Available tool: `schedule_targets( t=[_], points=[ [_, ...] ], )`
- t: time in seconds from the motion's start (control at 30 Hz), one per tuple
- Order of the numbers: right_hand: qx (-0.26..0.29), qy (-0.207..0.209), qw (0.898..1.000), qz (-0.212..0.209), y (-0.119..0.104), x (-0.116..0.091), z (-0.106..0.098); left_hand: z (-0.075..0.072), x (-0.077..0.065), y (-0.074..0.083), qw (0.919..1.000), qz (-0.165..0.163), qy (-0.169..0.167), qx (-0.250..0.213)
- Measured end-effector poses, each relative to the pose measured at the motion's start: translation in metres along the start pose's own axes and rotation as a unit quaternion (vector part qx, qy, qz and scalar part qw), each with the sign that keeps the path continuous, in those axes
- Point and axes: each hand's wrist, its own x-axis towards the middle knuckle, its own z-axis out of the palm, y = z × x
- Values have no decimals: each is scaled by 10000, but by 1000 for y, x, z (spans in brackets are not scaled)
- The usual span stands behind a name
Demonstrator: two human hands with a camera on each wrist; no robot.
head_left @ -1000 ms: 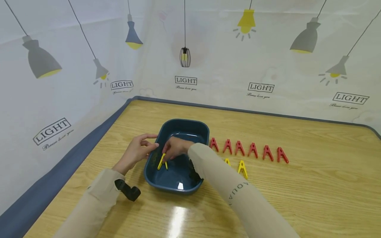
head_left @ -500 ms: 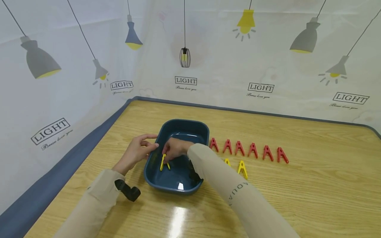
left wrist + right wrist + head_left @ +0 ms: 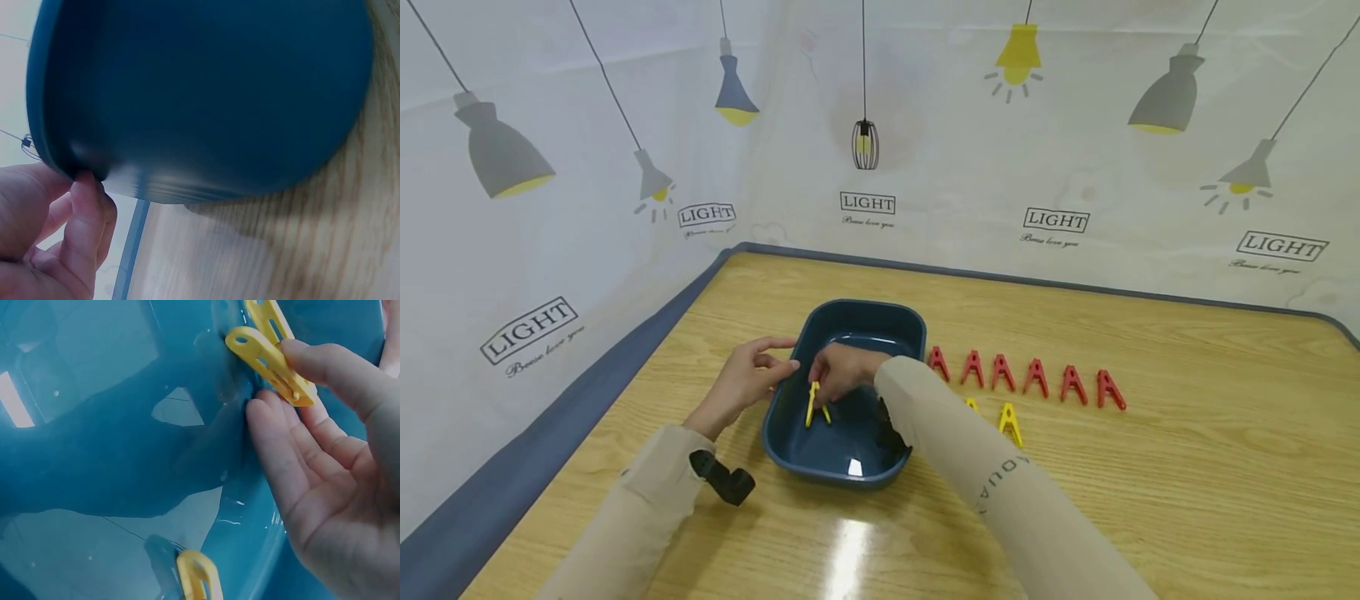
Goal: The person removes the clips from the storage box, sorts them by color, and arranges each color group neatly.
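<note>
A deep blue plastic bin [image 3: 842,479] stands on the wooden table. My left hand [image 3: 747,382] pinches its left rim between thumb and fingers; the left wrist view shows fingertips on the bin's outer wall [image 3: 206,106]. Inside the bin, my right hand [image 3: 844,373] pinches a yellow clothespin [image 3: 811,407] by its upper end, legs pointing down toward me. In the right wrist view the thumb presses this clothespin [image 3: 269,362] against the fingers. Another yellow clothespin [image 3: 199,578] shows at that view's lower edge, against the blue surface; the arm or hand hides it from the head view.
Several red clothespins [image 3: 1036,377] stand in a row right of the bin. In front of them are two yellow clothespins [image 3: 1010,423], one partly hidden by the right sleeve [image 3: 992,467]. A printed cloth backdrop [image 3: 955,167] borders the table's far and left sides.
The yellow clothespin in my right hand has swung slightly to the right, and its legs have come up a little. My left hand keeps its place on the rim.
</note>
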Motion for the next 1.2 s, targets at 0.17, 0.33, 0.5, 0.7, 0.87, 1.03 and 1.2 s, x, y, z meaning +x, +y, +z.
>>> schedule_targets(
  t=[0.17, 0.33, 0.5, 0.7, 0.87, 1.03, 1.2],
  points=[
    [479, -2, 9988, 50, -3, -4, 0, -1, -1, 2, 10000, 27, -5, -6],
    [691, 269, 9972, -46, -9, -11, -2, -1, -2, 3, 10000, 62, -28, -16],
    [740, 667, 9946, -277, -13, -17, -8, 0, -2, 4, 10000, 34, -46, -35],
    [511, 705, 9951, -471, -22, -32, -19, -1, -3, 6, 10000, 8, -56, -78],
    [394, 788, 9936, -708, -25, -49, -26, -2, -3, 6, 9999, 59, -36, -101],
    [327, 994, 9904, -904, -19, -72, -29, -1, -3, 5, 9999, 58, -35, -102],
    [310, 1382, 9827, -1194, -3, -91, -31, -1, -3, 3, 9998, 121, -14, -158]
  ],
)
